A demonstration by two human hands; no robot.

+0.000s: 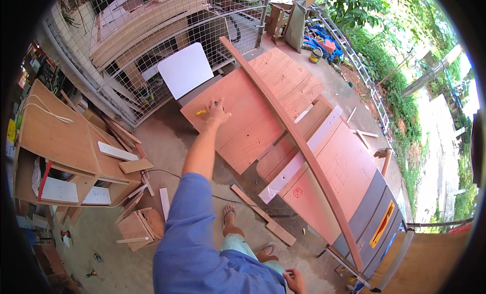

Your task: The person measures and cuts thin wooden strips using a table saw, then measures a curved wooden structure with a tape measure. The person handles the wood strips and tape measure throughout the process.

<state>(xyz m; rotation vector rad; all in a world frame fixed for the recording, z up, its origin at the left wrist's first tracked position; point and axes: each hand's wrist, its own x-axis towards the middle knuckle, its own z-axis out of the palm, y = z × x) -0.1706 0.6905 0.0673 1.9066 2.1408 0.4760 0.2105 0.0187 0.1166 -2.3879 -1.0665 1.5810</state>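
My left hand (216, 113) reaches out over a reddish plywood panel (248, 127), its fingers spread. Just beside the fingers lies a small yellow item (201, 112); its kind is too small to make out. A dark patch shows under the fingertips. My right hand (294, 282) hangs low at the bottom edge, partly cut off, with loosely bent fingers and nothing visible in them. A long wooden strip (283, 117) runs diagonally across the panel and over a table saw (372, 228) with a yellow insert around its slot.
Left stands a wooden cabinet (66, 142) with open compartments. Behind the panel are a white board (186, 70) and a wire-mesh gate (142, 56). Offcuts (263, 215) lie on the concrete floor near my feet. A ladder (354, 66) rests along the greenery at right.
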